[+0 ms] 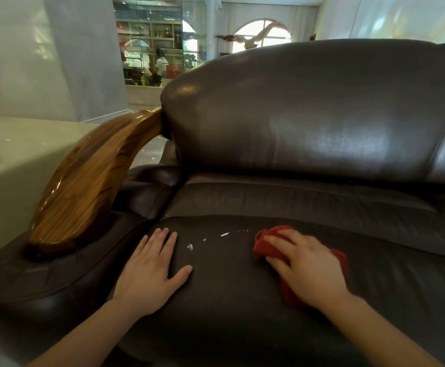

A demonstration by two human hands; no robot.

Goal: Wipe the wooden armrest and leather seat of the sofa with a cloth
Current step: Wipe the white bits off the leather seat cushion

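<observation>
The leather seat [242, 300] is coloured dark brown (flecked by white specks [189, 246]); the cloth [265, 246] is red; the wooden armrest [89, 181] is streaked golden-brown.

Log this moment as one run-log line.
stage: wiping seat | right hand: pressing red cloth on leather seat | left hand: flat on seat, empty | white specks: between hands | wooden armrest: untouched

my left hand [151, 271] lies flat on the dark leather seat cushion [229, 300], right of the curved wooden armrest [89, 181]; my right hand [304, 266] presses the crumpled red cloth [265, 246] farther right.
</observation>
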